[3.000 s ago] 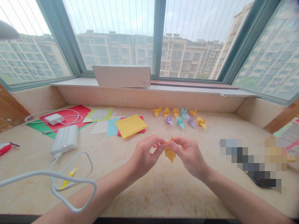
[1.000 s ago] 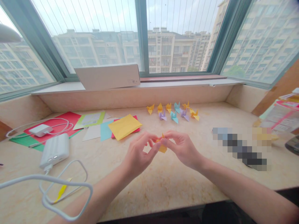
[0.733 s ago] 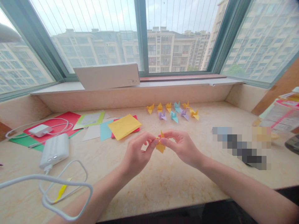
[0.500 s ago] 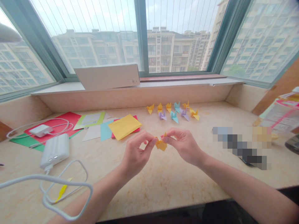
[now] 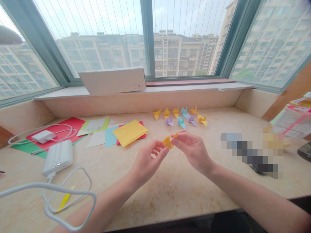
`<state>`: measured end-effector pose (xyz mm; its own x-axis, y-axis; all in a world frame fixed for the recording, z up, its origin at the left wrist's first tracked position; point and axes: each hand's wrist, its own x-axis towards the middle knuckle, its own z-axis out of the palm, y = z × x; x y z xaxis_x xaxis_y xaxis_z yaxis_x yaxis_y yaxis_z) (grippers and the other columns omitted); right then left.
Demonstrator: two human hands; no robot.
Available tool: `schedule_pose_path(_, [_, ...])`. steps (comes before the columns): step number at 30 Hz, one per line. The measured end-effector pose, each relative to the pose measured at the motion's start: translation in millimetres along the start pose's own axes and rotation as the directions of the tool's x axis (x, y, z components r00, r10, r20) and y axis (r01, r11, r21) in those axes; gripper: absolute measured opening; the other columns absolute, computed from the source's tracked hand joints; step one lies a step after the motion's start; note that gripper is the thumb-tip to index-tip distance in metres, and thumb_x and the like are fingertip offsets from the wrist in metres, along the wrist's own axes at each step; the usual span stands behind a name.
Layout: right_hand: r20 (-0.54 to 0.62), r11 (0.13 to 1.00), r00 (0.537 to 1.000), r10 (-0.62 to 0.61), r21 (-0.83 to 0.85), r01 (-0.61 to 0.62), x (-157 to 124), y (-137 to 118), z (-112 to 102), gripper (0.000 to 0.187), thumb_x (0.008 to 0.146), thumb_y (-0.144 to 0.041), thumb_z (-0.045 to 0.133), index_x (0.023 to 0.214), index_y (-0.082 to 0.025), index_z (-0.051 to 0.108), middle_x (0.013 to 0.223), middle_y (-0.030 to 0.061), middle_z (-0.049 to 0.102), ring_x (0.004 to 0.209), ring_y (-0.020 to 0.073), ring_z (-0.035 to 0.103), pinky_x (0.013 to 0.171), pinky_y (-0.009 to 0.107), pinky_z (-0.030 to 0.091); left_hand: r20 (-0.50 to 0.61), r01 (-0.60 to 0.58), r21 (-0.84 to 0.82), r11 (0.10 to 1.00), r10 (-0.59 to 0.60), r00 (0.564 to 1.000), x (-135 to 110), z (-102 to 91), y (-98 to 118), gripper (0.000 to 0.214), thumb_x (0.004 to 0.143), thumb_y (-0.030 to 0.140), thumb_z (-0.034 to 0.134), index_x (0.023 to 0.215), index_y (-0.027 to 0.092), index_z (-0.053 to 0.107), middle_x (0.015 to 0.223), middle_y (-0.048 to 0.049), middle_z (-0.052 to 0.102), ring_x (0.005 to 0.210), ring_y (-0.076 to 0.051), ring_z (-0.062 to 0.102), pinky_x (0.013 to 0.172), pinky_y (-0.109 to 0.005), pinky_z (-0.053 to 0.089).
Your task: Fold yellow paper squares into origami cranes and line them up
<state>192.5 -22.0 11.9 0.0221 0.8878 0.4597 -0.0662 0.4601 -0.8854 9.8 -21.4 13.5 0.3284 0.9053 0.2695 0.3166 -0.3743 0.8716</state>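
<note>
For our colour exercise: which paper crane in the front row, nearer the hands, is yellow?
The yellow paper crane at the row's right end; its row-mates are two purple paper cranes and one light-blue paper crane.

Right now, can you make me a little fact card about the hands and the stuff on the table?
Right hand: pinching folded yellow paper
Left hand: at the paper's other side, grip unclear
Paper birds: nine; five yellow, two blue, two purple
Yellow sheet: flat, overlapping a red sheet
White power bank: person's left side
</note>
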Motion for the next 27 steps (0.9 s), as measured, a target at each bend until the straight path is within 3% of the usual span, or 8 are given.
schedule_pose_path(6, [0.061,0.995,0.998,0.007,-0.097,-0.001,-2.4,3.5,-0.9,0.009,0.083,-0.032,0.076,0.087,-0.024,0.077,0.086,0.0017,0.071,0.081,0.0173,0.063,0.078,0.033,0.049,-0.081,-0.008,-0.083,0.996,0.001,0.997,1.9,-2.1,-1.4,0.039,0.09,0.044,0.064,0.12,0.019,0.056,0.092,-0.0064,0.074,0.077,-0.019,0.068,0.067,-0.03,0.051])
schedule_pose_path(12, [0.075,0.992,0.997,0.027,-0.122,-0.018,-2.5,5.6,-0.2,0.011,0.083,-0.033,0.076,0.089,-0.023,0.077,0.086,0.0027,0.074,0.081,0.0189,0.065,0.079,0.036,0.051,-0.021,-0.072,-0.01,0.997,0.072,0.997,1.9,-1.9,-0.9,0.025,0.094,0.041,0.057,0.098,0.019,0.069,0.089,-0.0052,0.075,0.076,-0.018,0.066,0.07,-0.03,0.05])
schedule_pose_path(18, [-0.004,0.985,1.0,0.027,-0.168,-0.027,-3.7,5.4,-0.3,0.011,0.083,-0.033,0.075,0.086,-0.023,0.074,0.086,0.0024,0.075,0.084,0.0189,0.066,0.083,0.036,0.05,-0.087,-0.067,-0.03,0.997,0.064,0.994,1.8,-2.1,-1.4,0.023,0.093,0.04,0.06,0.092,0.018,0.067,0.083,-0.0032,0.073,0.071,-0.016,0.066,0.066,-0.028,0.05])
schedule_pose_path(23, [0.076,0.972,0.995,0.058,-0.233,-0.039,-3.3,-0.1,-0.2,0.017,0.084,-0.036,0.074,0.093,-0.021,0.074,0.091,0.0045,0.077,0.086,0.0208,0.068,0.086,0.04,0.05,-0.145,-0.075,-0.08,0.994,0.063,0.987,0.9,-2.7,-2.0,0.021,0.092,0.04,0.062,0.09,0.019,0.065,0.075,-0.0015,0.07,0.068,-0.016,0.066,0.061,-0.026,0.051])
schedule_pose_path(27, [0.087,0.954,0.996,-0.012,-0.297,0.037,-4.5,-3.9,0.9,0.013,0.087,-0.034,0.071,0.091,-0.022,0.074,0.09,0.0044,0.077,0.085,0.021,0.069,0.083,0.039,0.051,-0.18,-0.103,-0.098,0.99,0.084,0.98,0.6,-2.5,-3.6,0.02,0.09,0.039,0.066,0.092,0.019,0.065,0.079,-0.0026,0.07,0.07,-0.017,0.067,0.062,-0.027,0.053])
